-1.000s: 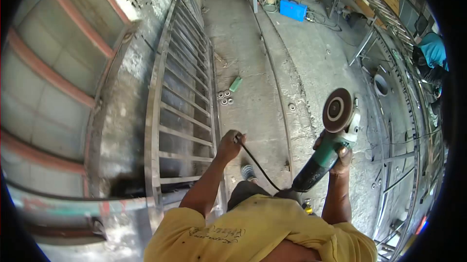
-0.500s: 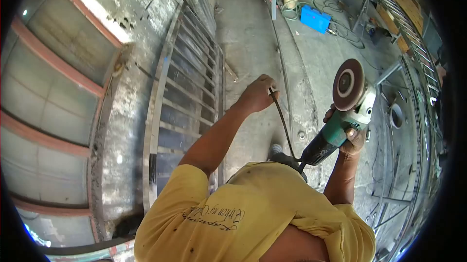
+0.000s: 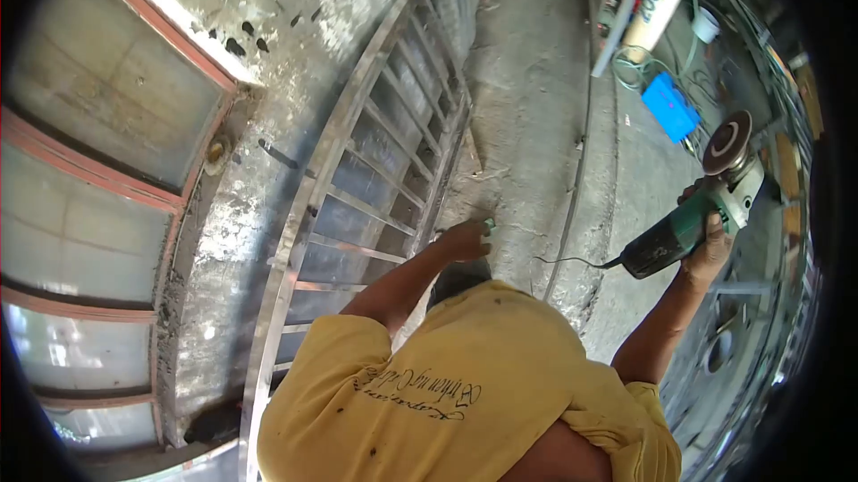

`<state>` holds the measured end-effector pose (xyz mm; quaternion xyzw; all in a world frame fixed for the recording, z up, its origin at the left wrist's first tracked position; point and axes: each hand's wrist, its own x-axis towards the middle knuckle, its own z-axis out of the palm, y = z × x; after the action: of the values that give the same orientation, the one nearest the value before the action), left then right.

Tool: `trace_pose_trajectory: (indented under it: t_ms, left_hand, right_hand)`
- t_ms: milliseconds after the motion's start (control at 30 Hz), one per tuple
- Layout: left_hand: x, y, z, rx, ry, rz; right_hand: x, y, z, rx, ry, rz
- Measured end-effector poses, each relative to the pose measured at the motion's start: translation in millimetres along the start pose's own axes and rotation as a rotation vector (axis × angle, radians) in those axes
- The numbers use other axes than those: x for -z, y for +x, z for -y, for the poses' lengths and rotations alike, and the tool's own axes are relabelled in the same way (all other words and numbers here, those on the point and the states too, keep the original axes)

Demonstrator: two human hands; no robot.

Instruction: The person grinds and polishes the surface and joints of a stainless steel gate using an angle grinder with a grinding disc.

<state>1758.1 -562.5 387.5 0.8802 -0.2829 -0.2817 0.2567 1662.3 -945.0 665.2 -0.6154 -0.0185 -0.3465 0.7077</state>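
Gripping the grinder (image 3: 663,241), the right hand (image 3: 710,254) holds it out to the right, probably to keep its disc (image 3: 730,139) away from the shirt (image 3: 500,375); the left hand (image 3: 463,241) is half curled by a green piece (image 3: 490,225), but I cannot tell if it grips.

Grinder body (image 3: 666,236) grn/blk, disc (image 3: 728,143) brn; shirt (image 3: 509,348) yel w/ blk script (image 3: 420,388); box (image 3: 668,108) blue.
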Motion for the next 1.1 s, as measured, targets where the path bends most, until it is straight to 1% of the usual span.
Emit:
trace_pose_trajectory:
  t_ms: [67, 133, 167, 200, 233, 267, 300, 333, 367, 400, 433, 500, 567, 600, 633, 667, 733, 767, 800, 867, 900, 967, 1067, 1100]
  left_hand:
    - [22.5, -1.6, 26.1, 0.117, -0.055, -0.037]
    - [59.7, 2.6, 50.9, 0.248, -0.119, -0.089]
    - [76.8, 1.7, 61.7, 0.326, -0.16, -0.099]
    - [110.4, -2.0, 54.1, 0.37, -0.149, -0.176]
    - [133.2, 7.6, 71.0, 0.364, -0.096, -0.133]
    - [154.9, 15.4, 82.3, 0.362, -0.136, -0.224]
    - [180.4, 26.9, 90.8, 0.353, -0.171, -0.317]
    - [217.5, 38.1, 86.4, 0.343, -0.22, -0.399]
    - [238.5, 55.8, 95.6, 0.352, -0.159, -0.582]
    - [266.5, 71.5, 99.7, 0.297, -0.138, -0.705]
    - [298.6, 90.1, 101.7, 0.297, -0.132, -0.756]
    - [352.7, 127.0, 118.3, 0.255, 0.036, -0.87]
    - [402.6, 171.1, 119.0, 0.318, 0.228, -0.924]
    - [424.2, 192.6, 124.8, 0.35, 0.331, -0.94]
    - [444.2, 215.3, 140.0, 0.425, 0.441, -0.878]
    - [456.0, 240.8, 150.6, 0.562, 0.428, -0.854]
    - [482.0, 294.9, 167.3, 0.823, 0.422, -0.784]
    - [492.4, 318.2, 197.1, 0.871, 0.402, -0.708]
    - [504.2, 342.5, 215.1, 0.86, 0.337, -0.638]
    - [510.7, 392.3, 245.6, 0.755, 0.462, -0.803]
    - [523.4, 415.7, 244.4, 0.828, 0.436, -0.768]
    - [558.0, 458.7, 221.2, 0.979, 0.374, -0.7]
    - [563.8, 467.5, 231.2, 0.842, 0.242, -0.835]
    - [567.9, 469.1, 224.7, 0.899, 0.283, -0.766]
  right_hand:
    - [-8.6, 54.6, -28.7, -0.011, -0.046, 0.059]
    - [-28.5, 106.0, -55.1, -0.002, -0.122, 0.094]
    - [-40.4, 126.4, -67.1, 0.002, -0.174, 0.049]
    - [-54.4, 144.0, -76.1, -0.04, -0.184, 0.017]
    - [-58.1, 165.4, -92.6, -0.081, -0.155, 0.072]
    - [-59.3, 187.1, -109.6, -0.114, -0.125, 0.118]
    - [-74.0, 203.9, -124.6, -0.121, -0.106, 0.091]
    - [-93.8, 219.9, -140.5, -0.125, -0.086, 0.064]
    - [-107.2, 238.2, -160.1, -0.107, -0.113, 0.061]
    - [-120.1, 256.1, -182.1, -0.094, -0.138, 0.062]
    - [-134.7, 273.3, -206.9, -0.092, -0.094, 0.071]
    - [-166.0, 300.6, -259.2, -0.138, 0.04, 0.102]
    - [-195.0, 328.3, -306.1, -0.194, 0.074, 0.176]
    - [-209.6, 339.5, -332.1, -0.218, 0.1, 0.212]
    - [-224.0, 348.7, -359.6, -0.298, 0.155, 0.237]
    - [-237.2, 360.2, -386.9, -0.376, 0.211, 0.26]
    - [-259.3, 382.3, -439.5, -0.426, 0.049, 0.347]
    - [-269.2, 388.9, -462.9, -0.469, 0.019, 0.368]
    - [-279.5, 395.1, -485.1, -0.51, -0.012, 0.405]
    - [-298.7, 406.4, -526.6, -0.568, -0.042, 0.484]
    - [-304.7, 411.1, -543.8, -0.591, -0.036, 0.517]
    - [-320.5, 413.7, -577.4, -0.662, 0.015, 0.568]
    - [-341.1, 407.7, -620.6, -0.744, 0.089, 0.616]
    - [-348.6, 406.1, -630.3, -0.791, 0.093, 0.621]
